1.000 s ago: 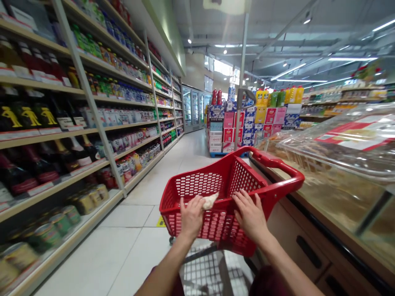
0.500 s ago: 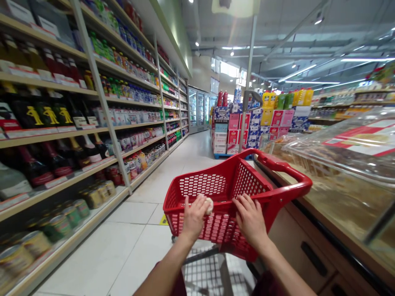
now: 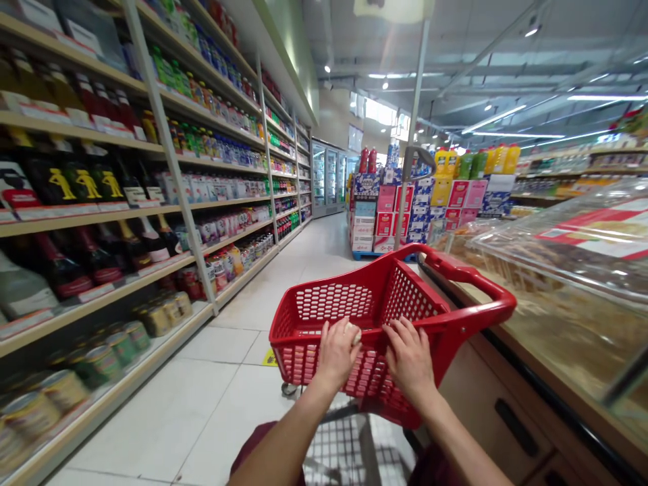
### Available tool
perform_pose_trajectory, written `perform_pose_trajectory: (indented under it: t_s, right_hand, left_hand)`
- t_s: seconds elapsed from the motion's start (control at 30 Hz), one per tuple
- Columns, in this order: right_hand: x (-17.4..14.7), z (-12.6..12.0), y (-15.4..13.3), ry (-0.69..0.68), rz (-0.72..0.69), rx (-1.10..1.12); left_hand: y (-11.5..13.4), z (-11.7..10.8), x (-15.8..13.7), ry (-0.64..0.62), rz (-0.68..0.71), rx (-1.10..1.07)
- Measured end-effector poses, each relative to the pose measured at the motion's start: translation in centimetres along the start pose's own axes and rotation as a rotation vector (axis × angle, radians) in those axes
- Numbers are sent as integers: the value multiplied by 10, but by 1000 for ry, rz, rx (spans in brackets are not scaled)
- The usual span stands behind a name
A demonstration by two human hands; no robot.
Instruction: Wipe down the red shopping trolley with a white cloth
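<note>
A red plastic shopping cart (image 3: 468,325) stands sideways in front of me, its handle (image 3: 501,298) to the right. My left hand (image 3: 336,356) is closed around a small off-white lump (image 3: 354,332), which shows between thumb and fingers; its kind I cannot make out. That hand is at the near rim of the basket. To its right, my right hand (image 3: 411,359) has its fingers curled over the same rim. No goods show in the visible part of the basket.
Shelves of bottles and cans (image 3: 121,344) run along the left. At right, a counter (image 3: 499,361) carries clear-covered food trays (image 3: 582,250) close to the cart handle. Stacked drink cartons (image 3: 387,223) stand ahead, beside a tiled aisle (image 3: 318,246).
My left hand has moved a little right along the rim, closer to my right hand, and the white lump is now more covered. My right hand stays on the rim.
</note>
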State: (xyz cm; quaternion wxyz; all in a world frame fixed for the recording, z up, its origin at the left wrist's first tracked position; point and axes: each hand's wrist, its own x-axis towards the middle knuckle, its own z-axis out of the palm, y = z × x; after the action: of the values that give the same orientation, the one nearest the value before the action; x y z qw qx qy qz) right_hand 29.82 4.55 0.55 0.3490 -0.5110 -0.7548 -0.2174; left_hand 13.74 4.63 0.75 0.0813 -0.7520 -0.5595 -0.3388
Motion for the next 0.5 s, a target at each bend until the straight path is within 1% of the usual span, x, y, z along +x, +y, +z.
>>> perform_pose_trajectory:
  t_s: [0.03, 0.07, 0.13, 0.2, 0.23, 0.27, 0.3, 0.33, 0.43, 0.5]
  right_hand:
    - [0, -1, 1, 0, -8, -1]
    - [0, -1, 2, 0, -13, 0]
    - [-1, -1, 1, -1, -15, 10]
    - [-1, 0, -1, 7, -1, 25]
    - [-1, 1, -2, 15, 10, 30]
    - [-1, 2, -4, 24, 22, 33]
    - [-1, 2, -5, 34, 33, 34]
    - [-1, 3, -6, 40, 41, 32]
    - [-2, 4, -5, 33, 27, 18]
    - [-3, 2, -1, 21, -1, 8]
  left_hand:
    - [-12, -5, -3, -11, 12, 14]
    - [-29, -11, -8, -17, 22, 37]
    - [-71, -26, -24, -8, 26, 107]
    - [-109, -39, -39, 63, -37, 202]
    - [-121, -43, -44, 102, -79, 244]
    - [-126, -44, -48, 132, -95, 265]
    - [-124, -42, -49, 154, -88, 273]
    - [-115, -37, -47, 163, -50, 265]
    - [-63, -14, -32, 146, 158, 194]
    - [-35, -3, -21, 139, 233, 162]
